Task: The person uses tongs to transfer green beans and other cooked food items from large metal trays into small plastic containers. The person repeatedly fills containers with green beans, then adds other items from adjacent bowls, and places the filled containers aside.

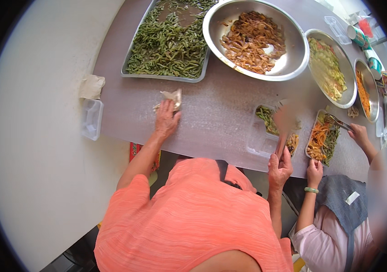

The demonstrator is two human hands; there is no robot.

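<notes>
My left hand (167,119) is on the table, fingers bent over a crumpled beige cloth (174,97) and pressing it down. My right hand (280,169), near the table's front edge, is closed round the handle of a reddish-brown long-handled utensil (282,141). Its upper end is smeared, so its exact kind cannot be told. Behind the utensil lies a clear compartment meal box (258,146), partly hidden, with green beans and other food in some sections. To its right is a second filled meal box (319,136), holding orange shreds, brown pieces and green beans.
A co-worker's hand (313,174) touches the second box; their other hand (361,136) holds metal tongs (336,121). Along the back stand a green bean tray (166,78) and steel bowls (257,76) of cooked food. An empty clear box (92,119) sits by the table's left edge.
</notes>
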